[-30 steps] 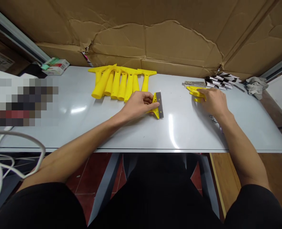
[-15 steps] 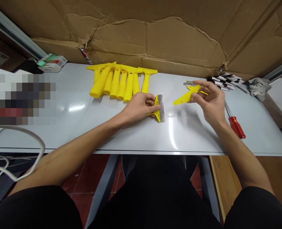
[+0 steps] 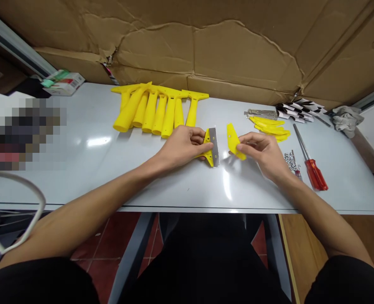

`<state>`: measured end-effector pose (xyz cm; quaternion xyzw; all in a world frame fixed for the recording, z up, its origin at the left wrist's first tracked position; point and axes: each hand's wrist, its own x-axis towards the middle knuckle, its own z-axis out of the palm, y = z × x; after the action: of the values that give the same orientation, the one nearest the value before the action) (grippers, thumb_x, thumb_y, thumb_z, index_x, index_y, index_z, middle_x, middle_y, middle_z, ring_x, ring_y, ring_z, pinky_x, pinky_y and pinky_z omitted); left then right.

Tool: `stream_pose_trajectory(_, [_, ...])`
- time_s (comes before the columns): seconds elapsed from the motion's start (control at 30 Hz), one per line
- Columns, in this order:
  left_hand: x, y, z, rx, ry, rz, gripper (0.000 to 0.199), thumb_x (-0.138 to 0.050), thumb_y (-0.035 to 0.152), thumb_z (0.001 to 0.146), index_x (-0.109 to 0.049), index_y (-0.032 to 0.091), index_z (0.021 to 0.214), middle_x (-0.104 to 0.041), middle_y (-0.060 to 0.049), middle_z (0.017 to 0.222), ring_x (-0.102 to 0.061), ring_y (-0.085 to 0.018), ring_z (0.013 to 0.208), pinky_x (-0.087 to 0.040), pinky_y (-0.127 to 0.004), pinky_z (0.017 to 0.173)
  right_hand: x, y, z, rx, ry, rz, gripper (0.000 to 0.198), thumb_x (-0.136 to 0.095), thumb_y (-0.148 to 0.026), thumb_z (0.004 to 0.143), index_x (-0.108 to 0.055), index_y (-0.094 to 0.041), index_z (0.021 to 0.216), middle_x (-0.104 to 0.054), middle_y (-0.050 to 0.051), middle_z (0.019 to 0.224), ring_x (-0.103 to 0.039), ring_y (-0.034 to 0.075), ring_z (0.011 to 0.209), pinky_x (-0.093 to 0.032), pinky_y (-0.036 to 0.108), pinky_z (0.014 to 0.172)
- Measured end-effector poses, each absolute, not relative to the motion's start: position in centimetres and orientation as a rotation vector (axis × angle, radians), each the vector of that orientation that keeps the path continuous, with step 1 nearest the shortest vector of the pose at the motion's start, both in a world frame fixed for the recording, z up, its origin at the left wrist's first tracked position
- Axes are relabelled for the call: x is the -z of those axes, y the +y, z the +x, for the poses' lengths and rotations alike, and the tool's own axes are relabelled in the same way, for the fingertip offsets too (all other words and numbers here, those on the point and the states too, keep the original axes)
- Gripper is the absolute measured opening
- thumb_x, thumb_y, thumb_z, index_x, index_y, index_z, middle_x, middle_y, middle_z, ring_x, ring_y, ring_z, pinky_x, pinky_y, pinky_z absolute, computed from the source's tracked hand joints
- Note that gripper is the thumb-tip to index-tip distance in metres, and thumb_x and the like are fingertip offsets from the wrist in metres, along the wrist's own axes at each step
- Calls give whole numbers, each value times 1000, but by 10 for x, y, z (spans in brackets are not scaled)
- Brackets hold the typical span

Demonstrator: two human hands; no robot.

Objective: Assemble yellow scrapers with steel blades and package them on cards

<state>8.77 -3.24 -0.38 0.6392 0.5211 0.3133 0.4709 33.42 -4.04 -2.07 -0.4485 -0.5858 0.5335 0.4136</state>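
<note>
Over the table (image 3: 177,190), the left hand (image 3: 186,144) pinches a yellow scraper (image 3: 209,160), thumb against its metal blade (image 3: 215,139). Just right of that blade, not touching it, the right hand (image 3: 263,154) pinches a flat yellow plate (image 3: 234,139), its long axis running near-to-far like the blade's but more tilted.

One camera, worn on the head, is looking forward and down; it is viewing the left fingers (image 3: 205,147) and right fingers (image 3: 248,150) from near; it is facing across the counter (image 3: 187,179) toward the cardboard (image 3: 174,46).
</note>
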Motion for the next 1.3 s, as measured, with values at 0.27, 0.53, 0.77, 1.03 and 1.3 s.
stream_pose_trajectory(0.27, [5, -39, 93, -864, 1234, 1643, 18, -75, 30, 81, -77, 15, 92, -80, -6, 93, -74, -17, 78, -59, -24, 68, 28, -42, 321, -1423, -1593, -1098, 38, -89, -43, 73, -73, -17, 95, -74, 4, 93, -69, 12, 79, -57, 27, 74])
stream_pose_trajectory(0.53, [8, -40, 94, -838, 1164, 1746, 13, -68, 25, 82, -77, 17, 87, -78, -4, 84, -73, -17, 79, -59, -24, 70, 33, -43, 316, -1388, -1628, -1110, 37, -87, -40, 76, -68, -15, 95, -73, 5, 92, -69, 11, 79, -56, 27, 74])
stream_pose_trajectory(0.77, [8, -41, 93, -724, 1107, 1922, 16, -61, 27, 81, -76, 19, 82, -71, 0, 76, -63, -16, 73, -48, -25, 64, 39, -45, 312, -1379, -1617, -1142, 39, -87, -44, 74, -69, -16, 94, -74, 4, 86, -66, 11, 75, -52, 26, 68])
stream_pose_trajectory(1.03, [12, -39, 90, -754, 1036, 2098, 24, -64, 35, 92, -67, 19, 76, -62, 2, 70, -53, -12, 66, -40, -25, 64, 42, -49, 312, -1305, -1689, -1113, 35, -82, -40, 82, -67, -16, 102, -76, 3, 91, -69, 10, 78, -52, 23, 71])
stream_pose_trajectory(1.3, [17, -40, 88, -725, 1099, 2297, 25, -61, 38, 99, -72, 18, 92, -68, 1, 76, -53, -12, 65, -37, -24, 65, 40, -51, 314, -1184, -1696, -1141, 36, -82, -42, 81, -67, -14, 99, -75, 4, 84, -67, 10, 71, -52, 24, 70])
